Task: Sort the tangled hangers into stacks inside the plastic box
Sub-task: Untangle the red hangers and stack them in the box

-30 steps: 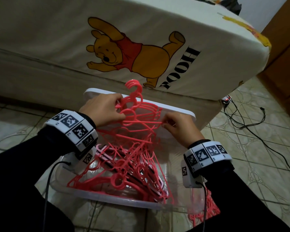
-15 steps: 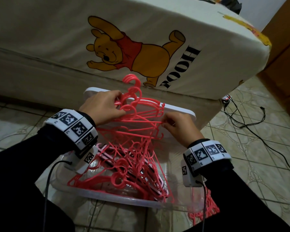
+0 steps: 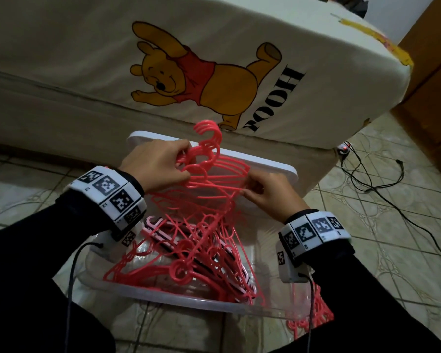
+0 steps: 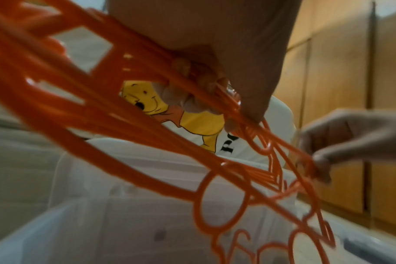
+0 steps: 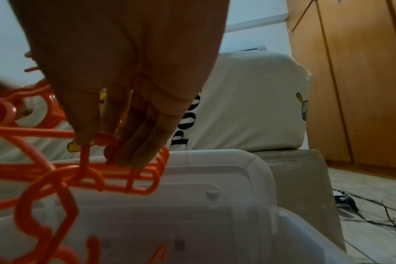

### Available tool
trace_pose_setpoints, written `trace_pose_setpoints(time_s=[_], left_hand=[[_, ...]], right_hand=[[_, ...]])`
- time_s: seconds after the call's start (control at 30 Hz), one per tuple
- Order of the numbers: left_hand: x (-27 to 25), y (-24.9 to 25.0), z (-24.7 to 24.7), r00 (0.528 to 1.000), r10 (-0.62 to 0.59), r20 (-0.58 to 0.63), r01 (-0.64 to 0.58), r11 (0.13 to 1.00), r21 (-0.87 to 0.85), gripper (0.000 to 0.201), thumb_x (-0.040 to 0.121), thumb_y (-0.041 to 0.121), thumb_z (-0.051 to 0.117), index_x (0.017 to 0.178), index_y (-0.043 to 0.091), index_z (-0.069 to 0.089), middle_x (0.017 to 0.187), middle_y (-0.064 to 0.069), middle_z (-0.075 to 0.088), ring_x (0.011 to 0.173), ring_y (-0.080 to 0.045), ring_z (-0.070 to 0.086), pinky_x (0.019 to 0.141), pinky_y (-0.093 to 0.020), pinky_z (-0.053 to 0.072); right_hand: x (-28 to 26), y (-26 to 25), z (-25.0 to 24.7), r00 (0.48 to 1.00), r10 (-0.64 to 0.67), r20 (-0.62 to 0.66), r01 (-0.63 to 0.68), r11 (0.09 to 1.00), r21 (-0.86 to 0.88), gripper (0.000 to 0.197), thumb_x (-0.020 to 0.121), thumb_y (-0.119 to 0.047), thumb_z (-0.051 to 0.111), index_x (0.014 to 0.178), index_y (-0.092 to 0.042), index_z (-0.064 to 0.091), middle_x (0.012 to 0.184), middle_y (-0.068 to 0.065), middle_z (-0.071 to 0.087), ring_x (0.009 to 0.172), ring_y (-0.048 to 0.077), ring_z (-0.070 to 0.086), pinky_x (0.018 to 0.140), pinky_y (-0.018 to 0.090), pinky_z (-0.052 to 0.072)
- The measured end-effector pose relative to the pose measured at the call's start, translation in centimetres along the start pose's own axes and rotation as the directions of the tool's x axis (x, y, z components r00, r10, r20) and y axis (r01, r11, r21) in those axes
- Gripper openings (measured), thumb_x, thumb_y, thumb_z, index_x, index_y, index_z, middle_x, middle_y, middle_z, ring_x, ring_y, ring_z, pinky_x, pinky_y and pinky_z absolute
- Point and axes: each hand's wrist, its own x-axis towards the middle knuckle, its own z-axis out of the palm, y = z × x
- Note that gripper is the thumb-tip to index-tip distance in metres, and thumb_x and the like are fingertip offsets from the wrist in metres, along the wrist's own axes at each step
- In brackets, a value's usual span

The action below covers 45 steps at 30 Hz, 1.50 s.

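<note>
left hand: left hand (image 3: 158, 165) fingers curled round the necks of a held bunch of pink hangers (image 3: 214, 174), just under the hooks; wrist view shows fingertips (image 4: 183, 67) wrapped through the bars
right hand: right hand (image 3: 267, 193) pinches the shoulder-end corners of the same bunch between thumb and fingers (image 5: 133, 142); not spread
hooks: hook tops (image 3: 209, 128) stick up beyond the left hand, roughly aligned
held bunch place: between the two hands, lifted above the plastic box (image 3: 163, 295), lower bars trailing down into the pile
tangled pile: more pink hangers (image 3: 189, 261) under and nearer than both hands, inside the box, crossed at many angles; a few paler/dark ones (image 3: 154, 225) below the left wrist
stray hangers: some pink ones (image 3: 313, 317) outside the box, under the right forearm
lid: white lid (image 3: 265, 164) propped just beyond the hands against the bed (image 3: 87, 59)
handling guess: thin moulded plastic, light, stiff but springy, smooth; hooks and notches likely snag each other, hard yanking could snap a bar
where to hold: judged best at the necks below the hooks, other hand at the shoulder ends to square them up
step guess: aligning one stack, still linked to the pile; most sorting left
risk: trailing hangers may drag the tangle up
</note>
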Motion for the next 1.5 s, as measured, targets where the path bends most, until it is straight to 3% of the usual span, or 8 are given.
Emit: trace_pose_setpoints(time_s=[0.1, 0.33, 0.47, 0.63, 0.83, 1.13, 1.33, 1.5], left_hand=[[0.0, -0.1, 0.1, 1.000, -0.007, 0.007, 0.007, 1.000, -0.011, 0.020, 0.077, 0.042, 0.066, 0.090, 0.032, 0.054, 0.073, 0.008, 0.061, 0.073, -0.020, 0.060, 0.061, -0.031, 0.046], [0.0, 0.3, 0.1, 0.998, 0.022, 0.059, -0.015, 0.992, -0.128, 0.016, 0.075, 0.045, 0.058, 0.083, 0.034, 0.050, 0.069, 0.015, 0.057, 0.070, -0.010, 0.059, 0.059, -0.027, 0.040], [0.0, 0.4, 0.3, 0.995, 0.019, 0.097, -0.006, 0.991, -0.135, 0.051, 0.065, 0.068, 0.059, 0.100, 0.030, 0.058, 0.086, 0.016, 0.065, 0.078, -0.005, 0.061, 0.068, -0.026, 0.049], [0.0, 0.4, 0.8, 0.991, 0.011, 0.130, 0.008, 0.989, -0.145, 0.057, 0.069, 0.059, 0.067, 0.110, 0.021, 0.056, 0.102, 0.003, 0.067, 0.090, -0.013, 0.062, 0.080, -0.039, 0.053], [-0.1, 1.3, 1.3, 0.994, 0.022, 0.109, 0.004, 0.973, -0.231, 0.044, 0.075, 0.047, 0.072, 0.106, 0.021, 0.057, 0.101, 0.006, 0.065, 0.087, -0.009, 0.060, 0.075, -0.027, 0.047], [0.0, 1.5, 2.0, 0.997, 0.013, 0.077, 0.006, 0.972, -0.236, 0.042, 0.074, 0.050, 0.073, 0.105, 0.026, 0.055, 0.092, 0.014, 0.057, 0.083, -0.005, 0.055, 0.066, -0.016, 0.038], [-0.3, 1.9, 2.1, 0.997, 0.031, 0.067, -0.013, 0.970, -0.242, 0.039, 0.074, 0.048, 0.073, 0.101, 0.029, 0.053, 0.090, 0.014, 0.057, 0.081, -0.005, 0.055, 0.063, -0.013, 0.036], [-0.3, 2.0, 2.2, 0.999, -0.019, 0.047, 0.029, 0.974, -0.225, 0.046, 0.075, 0.052, 0.070, 0.108, 0.024, 0.055, 0.093, 0.011, 0.061, 0.084, -0.008, 0.057, 0.069, -0.022, 0.047]], right_hand=[[0.2, -0.1, -0.2, 0.998, -0.022, -0.064, 0.025, 0.999, 0.040, 0.010, 0.084, -0.016, 0.069, 0.090, -0.007, 0.068, 0.083, 0.001, 0.068, 0.077, 0.015, 0.062, 0.070, 0.025, 0.049], [0.5, 0.4, -0.1, 0.977, -0.018, -0.214, 0.015, 1.000, -0.016, 0.007, 0.082, -0.015, 0.070, 0.080, -0.014, 0.064, 0.072, -0.010, 0.052, 0.064, 0.004, 0.045, 0.059, 0.010, 0.032], [0.6, 0.7, 0.1, 0.971, 0.055, -0.233, -0.043, 0.997, 0.057, 0.010, 0.082, -0.016, 0.071, 0.085, -0.013, 0.062, 0.078, -0.006, 0.061, 0.065, 0.003, 0.051, 0.062, 0.003, 0.037], [0.6, 0.3, 0.3, 0.909, 0.210, -0.360, -0.192, 0.978, 0.084, 0.024, 0.083, -0.023, 0.070, 0.073, -0.018, 0.049, 0.076, -0.003, 0.058, 0.062, 0.004, 0.050, 0.055, 0.011, 0.036], [0.4, -1.1, 2.1, 0.901, 0.379, -0.210, -0.390, 0.921, -0.012, 0.039, 0.083, -0.056, 0.060, 0.061, -0.023, 0.058, 0.058, -0.012, 0.057, 0.055, 0.000, 0.052, 0.045, 0.018, 0.028], [1.0, -1.1, 2.7, 0.798, 0.570, -0.196, -0.495, 0.805, 0.328, 0.035, 0.077, -0.035, 0.066, 0.047, -0.019, 0.056, 0.053, -0.005, 0.060, 0.063, 0.022, 0.066, 0.063, 0.038, 0.057], [0.9, -0.7, 2.6, 0.777, 0.623, -0.084, -0.519, 0.712, 0.473, 0.036, 0.081, -0.033, 0.068, 0.051, -0.016, 0.062, 0.054, 0.006, 0.064, 0.062, 0.028, 0.067, 0.066, 0.050, 0.058], [1.2, -1.1, 3.0, 0.743, 0.668, 0.038, -0.524, 0.545, 0.654, 0.036, 0.080, -0.021, 0.066, 0.044, -0.014, 0.062, 0.049, -0.001, 0.063, 0.040, 0.013, 0.058, 0.047, 0.033, 0.055]])
